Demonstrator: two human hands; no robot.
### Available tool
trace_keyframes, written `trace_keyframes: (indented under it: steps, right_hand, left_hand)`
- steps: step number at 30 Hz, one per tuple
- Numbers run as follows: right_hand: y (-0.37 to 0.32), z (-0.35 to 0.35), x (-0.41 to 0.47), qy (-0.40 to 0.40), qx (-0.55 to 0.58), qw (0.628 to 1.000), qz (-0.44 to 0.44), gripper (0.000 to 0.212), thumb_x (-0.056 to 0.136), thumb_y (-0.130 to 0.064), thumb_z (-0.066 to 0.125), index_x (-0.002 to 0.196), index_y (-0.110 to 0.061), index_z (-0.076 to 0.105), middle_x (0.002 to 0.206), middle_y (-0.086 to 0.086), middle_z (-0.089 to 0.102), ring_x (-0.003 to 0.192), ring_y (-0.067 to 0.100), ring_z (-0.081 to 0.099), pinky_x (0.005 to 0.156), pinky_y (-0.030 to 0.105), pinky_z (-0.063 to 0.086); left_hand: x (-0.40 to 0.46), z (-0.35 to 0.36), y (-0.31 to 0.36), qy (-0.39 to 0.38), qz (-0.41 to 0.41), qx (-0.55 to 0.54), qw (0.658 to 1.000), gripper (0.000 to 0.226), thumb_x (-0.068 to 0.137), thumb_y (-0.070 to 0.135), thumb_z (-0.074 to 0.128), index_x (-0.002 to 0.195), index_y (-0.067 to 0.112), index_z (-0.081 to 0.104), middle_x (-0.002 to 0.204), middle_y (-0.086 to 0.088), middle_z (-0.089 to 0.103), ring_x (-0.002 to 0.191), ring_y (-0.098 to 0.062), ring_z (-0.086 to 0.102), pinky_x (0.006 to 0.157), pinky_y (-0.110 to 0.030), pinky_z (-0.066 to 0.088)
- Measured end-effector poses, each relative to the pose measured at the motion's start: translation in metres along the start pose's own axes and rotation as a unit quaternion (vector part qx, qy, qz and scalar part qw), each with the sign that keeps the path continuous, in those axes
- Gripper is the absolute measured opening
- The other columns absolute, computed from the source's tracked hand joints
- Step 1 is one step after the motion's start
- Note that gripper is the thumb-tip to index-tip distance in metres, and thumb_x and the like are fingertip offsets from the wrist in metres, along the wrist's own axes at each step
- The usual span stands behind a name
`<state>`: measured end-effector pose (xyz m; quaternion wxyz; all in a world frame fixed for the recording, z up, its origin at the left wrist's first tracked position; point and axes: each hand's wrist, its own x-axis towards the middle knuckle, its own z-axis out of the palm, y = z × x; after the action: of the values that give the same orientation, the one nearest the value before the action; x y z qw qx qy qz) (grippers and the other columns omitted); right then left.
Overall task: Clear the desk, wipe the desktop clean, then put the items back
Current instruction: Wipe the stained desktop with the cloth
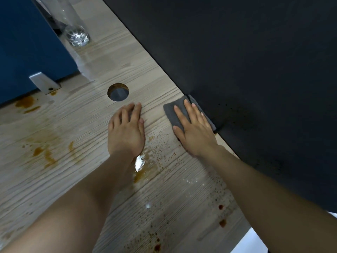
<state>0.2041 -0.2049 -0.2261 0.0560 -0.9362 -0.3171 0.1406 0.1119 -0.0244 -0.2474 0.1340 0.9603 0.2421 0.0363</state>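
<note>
The right hand (pixel 196 132) presses flat, fingers straight, on a grey square cloth (pixel 176 114) at the right edge of the stained pale wooden desktop (pixel 54 125). The left hand (pixel 126 130) rests open beside it, holding nothing, near a round cable hole (pixel 118 92).

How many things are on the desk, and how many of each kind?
Hands: 2, the left hand flat on the desk, the right hand pressing the cloth
Grey cloth: 1
Clear glass: 1
Round cable hole: 1
White bracket: 1
Total: 6, not counting the brown stains
</note>
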Motion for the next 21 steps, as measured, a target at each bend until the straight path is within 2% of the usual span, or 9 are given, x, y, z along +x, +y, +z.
trace_keyframes:
  steps: [4,7,10,12,17,21]
  right_hand:
    - [-0.009,-0.003,0.029,-0.01,0.013,1.0,-0.002,0.06,0.1,-0.05,0.021,0.15,-0.032,-0.006,0.157,-0.001,-0.021,0.145,0.017,-0.016,0.116,0.035,-0.008]
    - [-0.024,0.003,0.018,-0.006,0.006,1.0,0.001,0.061,0.1,-0.049,0.02,0.15,-0.031,-0.01,0.157,0.002,-0.022,0.145,0.021,-0.018,0.116,0.038,-0.009]
    - [-0.043,0.02,-0.021,0.017,0.013,0.998,-0.065,0.061,0.097,-0.051,0.016,0.151,-0.031,-0.004,0.159,0.003,-0.014,0.145,0.021,-0.014,0.115,0.037,-0.009]
    - [-0.043,0.023,-0.029,0.0,0.015,0.996,-0.086,0.062,0.095,-0.054,0.012,0.151,-0.032,-0.001,0.159,0.001,-0.012,0.146,0.02,-0.013,0.114,0.036,-0.009]
    - [-0.025,0.001,0.031,-0.006,-0.006,0.999,-0.035,0.06,0.099,-0.053,0.02,0.15,-0.035,-0.005,0.157,-0.002,-0.02,0.145,0.018,-0.015,0.116,0.037,-0.007]
    - [-0.02,-0.002,0.064,0.02,-0.01,1.0,-0.021,0.06,0.099,-0.051,0.023,0.151,-0.032,-0.001,0.159,0.001,-0.014,0.146,0.021,-0.009,0.118,0.037,-0.003]
  left_hand:
    - [-0.001,0.002,-0.001,0.01,0.006,0.005,1.0,0.048,0.101,0.036,0.024,0.148,0.025,0.027,0.147,-0.003,0.034,0.133,-0.028,0.028,0.112,-0.043,0.022]
    - [-0.001,0.003,-0.001,0.01,0.004,0.0,1.0,0.048,0.101,0.036,0.024,0.148,0.026,0.027,0.147,-0.001,0.034,0.132,-0.027,0.029,0.111,-0.042,0.021]
    - [0.0,0.001,-0.001,0.008,0.004,0.001,1.0,0.048,0.101,0.036,0.025,0.148,0.026,0.026,0.148,-0.001,0.033,0.134,-0.027,0.028,0.111,-0.041,0.021]
    - [-0.002,0.0,-0.001,0.004,0.003,-0.002,1.0,0.048,0.101,0.034,0.025,0.149,0.026,0.026,0.149,-0.001,0.032,0.135,-0.027,0.027,0.112,-0.042,0.021]
    - [0.0,0.0,-0.002,0.005,0.001,0.001,1.0,0.048,0.102,0.035,0.025,0.149,0.026,0.024,0.149,0.0,0.031,0.135,-0.026,0.026,0.113,-0.041,0.019]
    - [0.003,0.002,-0.002,-0.004,0.005,-0.006,1.0,0.048,0.102,0.036,0.024,0.149,0.026,0.024,0.149,0.0,0.029,0.135,-0.025,0.025,0.113,-0.039,0.018]
